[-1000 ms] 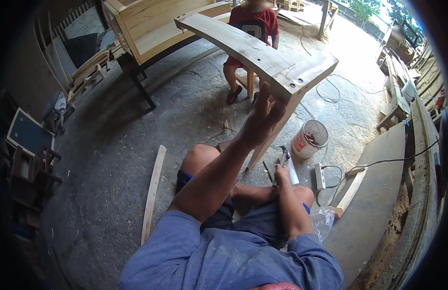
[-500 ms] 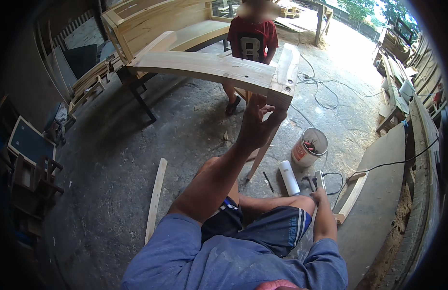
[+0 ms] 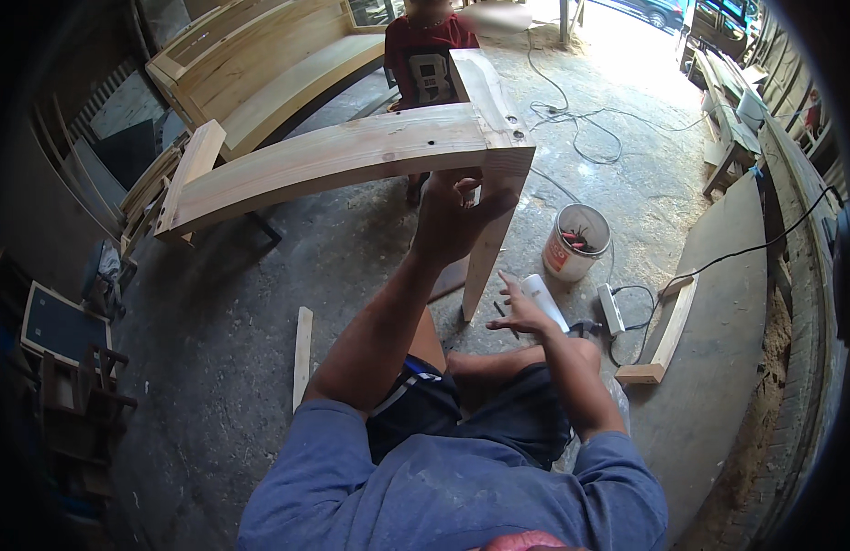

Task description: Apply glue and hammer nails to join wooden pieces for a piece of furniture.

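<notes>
A large curved wooden frame [image 3: 352,161] stands on the concrete floor [image 3: 232,321], ahead of the seated person. The left hand [image 3: 454,216] grips its upright leg just under the corner joint. The right hand [image 3: 521,312], fingers spread, hovers low over a white tube [image 3: 546,301], right of the leg.

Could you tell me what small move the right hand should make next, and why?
Probably lower the right hand onto the white tube and close the fingers on it. That hand hovers open just beside the tube on the floor, while the left hand grips the wooden frame at its corner, holding it propped on its leg.
</notes>
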`<state>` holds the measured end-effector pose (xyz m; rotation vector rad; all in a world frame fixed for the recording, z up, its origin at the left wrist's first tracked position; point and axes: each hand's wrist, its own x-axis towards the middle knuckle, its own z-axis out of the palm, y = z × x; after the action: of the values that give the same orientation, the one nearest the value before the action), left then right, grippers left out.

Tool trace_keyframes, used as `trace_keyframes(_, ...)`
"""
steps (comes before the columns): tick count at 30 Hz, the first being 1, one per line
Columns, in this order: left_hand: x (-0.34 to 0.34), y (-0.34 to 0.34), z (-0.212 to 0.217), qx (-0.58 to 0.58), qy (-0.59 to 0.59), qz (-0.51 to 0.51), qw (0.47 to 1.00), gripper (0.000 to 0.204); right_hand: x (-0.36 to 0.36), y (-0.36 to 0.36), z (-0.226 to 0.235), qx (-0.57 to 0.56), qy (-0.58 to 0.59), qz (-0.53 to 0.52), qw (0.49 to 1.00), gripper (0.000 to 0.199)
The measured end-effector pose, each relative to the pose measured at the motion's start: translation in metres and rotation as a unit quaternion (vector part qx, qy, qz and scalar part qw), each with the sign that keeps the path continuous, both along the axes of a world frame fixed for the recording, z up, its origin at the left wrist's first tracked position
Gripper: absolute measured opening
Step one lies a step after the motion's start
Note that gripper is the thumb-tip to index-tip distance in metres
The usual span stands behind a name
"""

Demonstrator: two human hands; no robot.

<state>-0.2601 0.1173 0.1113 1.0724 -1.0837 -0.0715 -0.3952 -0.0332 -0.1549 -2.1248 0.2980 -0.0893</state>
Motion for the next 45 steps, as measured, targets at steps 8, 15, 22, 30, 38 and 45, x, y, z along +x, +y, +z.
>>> trace_keyframes(8, 0.045, 0.012, 0.035, 0.061, -0.041, 0.107, 0.992, 0.033, 0.052, 0.055, -0.048, -0.05, -0.086, -0.178, 0.979, 0.064)
trace_keyframes(15, 0.113, 0.001, 0.021, -0.058, 0.023, 0.09, 0.994, 0.031, 0.045, -0.004, -0.031, -0.103, -0.224, -0.323, 0.914, 0.032)
trace_keyframes(22, 0.192, 0.02, -0.029, -0.039, 0.176, 0.114, 0.977, 0.037, 0.031, -0.056, 0.012, -0.307, -0.25, -0.276, 0.876, 0.034)
trace_keyframes(30, 0.264, 0.023, -0.174, -0.004, 0.417, 0.101, 0.903, 0.031, 0.028, -0.079, 0.017, -0.378, -0.085, -0.167, 0.906, 0.038)
trace_keyframes(38, 0.305, -0.024, -0.305, 0.057, 0.493, 0.106, 0.861, 0.032, 0.046, -0.107, -0.02, -0.372, 0.066, -0.137, 0.916, 0.04)
trace_keyframes(45, 0.31, 0.045, -0.3, 0.313, 0.391, -0.032, 0.865, 0.05, 0.081, -0.132, -0.062, -0.349, 0.128, -0.172, 0.912, 0.032)
